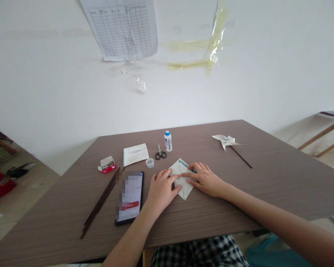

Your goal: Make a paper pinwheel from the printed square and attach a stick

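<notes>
A square of printed paper (185, 190) lies on the table with one corner toward me, and crease lines run across it. My left hand (161, 187) rests on its left side, fingers spread and thumb near the lower edge. From the right, my right hand (204, 179) lies on the paper, its index finger stretched to the middle. Both hands press from above and grip nothing. Parts of the paper are hidden under the fingers. Just beyond are scissors (160, 154), a clear plastic ring-shaped cup (150, 162) and a white bottle with a blue cap (168, 141).
A phone (133, 200) lies left of my left hand, beside several thin dark sticks (102, 202). Farther back are a small open red-and-white box (108, 165) and a stack of printed paper (136, 153). A paper pinwheel (226, 141) on a stick lies at the right.
</notes>
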`<move>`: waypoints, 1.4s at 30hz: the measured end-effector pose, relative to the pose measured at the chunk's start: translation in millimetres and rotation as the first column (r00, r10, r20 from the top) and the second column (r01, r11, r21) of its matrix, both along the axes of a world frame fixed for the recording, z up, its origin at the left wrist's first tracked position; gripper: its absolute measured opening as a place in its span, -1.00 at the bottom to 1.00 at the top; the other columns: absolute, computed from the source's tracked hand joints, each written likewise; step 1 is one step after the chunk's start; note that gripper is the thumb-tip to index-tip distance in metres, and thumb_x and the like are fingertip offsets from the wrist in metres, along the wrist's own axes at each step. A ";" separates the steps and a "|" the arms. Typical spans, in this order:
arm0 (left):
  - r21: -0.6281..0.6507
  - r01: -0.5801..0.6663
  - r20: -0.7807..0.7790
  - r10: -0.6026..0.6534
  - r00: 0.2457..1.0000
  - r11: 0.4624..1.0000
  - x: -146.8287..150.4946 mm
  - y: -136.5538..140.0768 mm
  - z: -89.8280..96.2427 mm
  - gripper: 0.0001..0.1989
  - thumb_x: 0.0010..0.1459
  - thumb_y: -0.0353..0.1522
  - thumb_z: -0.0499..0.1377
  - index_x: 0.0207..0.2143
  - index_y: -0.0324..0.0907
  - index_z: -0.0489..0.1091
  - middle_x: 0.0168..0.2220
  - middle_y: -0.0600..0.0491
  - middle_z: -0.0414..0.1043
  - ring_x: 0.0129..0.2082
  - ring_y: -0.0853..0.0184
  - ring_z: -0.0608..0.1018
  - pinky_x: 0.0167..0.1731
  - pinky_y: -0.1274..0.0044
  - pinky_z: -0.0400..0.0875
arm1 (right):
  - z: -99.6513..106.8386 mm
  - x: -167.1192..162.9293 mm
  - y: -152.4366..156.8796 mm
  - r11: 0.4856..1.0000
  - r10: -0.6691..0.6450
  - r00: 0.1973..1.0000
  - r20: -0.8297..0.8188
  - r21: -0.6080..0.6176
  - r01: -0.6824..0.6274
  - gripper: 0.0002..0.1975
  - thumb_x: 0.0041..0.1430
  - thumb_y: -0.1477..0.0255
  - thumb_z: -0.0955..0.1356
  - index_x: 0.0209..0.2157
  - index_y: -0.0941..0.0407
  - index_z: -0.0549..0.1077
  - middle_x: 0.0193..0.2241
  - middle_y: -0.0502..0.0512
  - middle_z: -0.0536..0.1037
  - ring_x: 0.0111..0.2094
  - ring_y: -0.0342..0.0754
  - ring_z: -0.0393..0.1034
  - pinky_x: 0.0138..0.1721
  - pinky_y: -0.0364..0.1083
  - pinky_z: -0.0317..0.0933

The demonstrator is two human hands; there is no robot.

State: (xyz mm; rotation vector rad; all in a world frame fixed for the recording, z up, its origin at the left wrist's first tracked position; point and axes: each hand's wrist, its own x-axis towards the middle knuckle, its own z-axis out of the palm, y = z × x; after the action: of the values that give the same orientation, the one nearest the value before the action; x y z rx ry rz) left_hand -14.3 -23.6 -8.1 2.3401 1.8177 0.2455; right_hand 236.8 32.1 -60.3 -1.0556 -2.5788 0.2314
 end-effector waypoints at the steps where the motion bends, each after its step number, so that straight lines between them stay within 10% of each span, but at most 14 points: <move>1: 0.003 -0.001 0.010 0.001 1.000 1.000 -0.1 0.1 -0.5 -0.61 0.50 -0.27 0.41 0.31 0.06 0.70 0.52 -0.11 0.55 0.54 -0.11 0.52 0.55 -0.08 0.38 | -0.5 0.6 0.6 1.000 0.001 1.000 -0.006 -0.003 -0.001 -0.57 0.74 0.22 0.32 0.46 -0.22 0.62 0.27 0.28 0.56 0.29 0.26 0.45 0.44 0.36 0.32; 24: 0.008 0.006 0.026 -0.006 1.000 1.000 0.9 -1.9 3.4 -0.63 0.51 -0.29 0.41 0.30 -0.04 0.71 0.51 -0.21 0.55 0.54 -0.21 0.52 0.54 -0.14 0.38 | 7.5 -6.5 -3.4 0.984 0.007 0.988 0.153 0.177 -0.034 -0.56 0.74 0.12 0.33 0.44 -0.15 0.63 0.22 0.34 0.63 0.23 0.32 0.50 0.33 0.35 0.39; 42: -0.029 -0.002 0.041 0.004 0.999 1.000 1.0 0.0 1.7 -0.60 0.49 -0.29 0.43 0.33 -0.01 0.69 0.53 -0.20 0.52 0.57 -0.18 0.49 0.56 -0.15 0.33 | 4.5 -0.6 -3.3 1.000 -0.001 1.000 0.019 0.024 0.000 -0.59 0.73 0.13 0.33 0.40 -0.15 0.65 0.25 0.30 0.60 0.27 0.32 0.47 0.41 0.40 0.33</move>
State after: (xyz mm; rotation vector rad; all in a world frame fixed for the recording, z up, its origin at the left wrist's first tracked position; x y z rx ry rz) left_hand -13.3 -23.6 -6.3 2.2956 1.7939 0.2638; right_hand 236.1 28.7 -55.8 -1.0549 -2.5915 0.1904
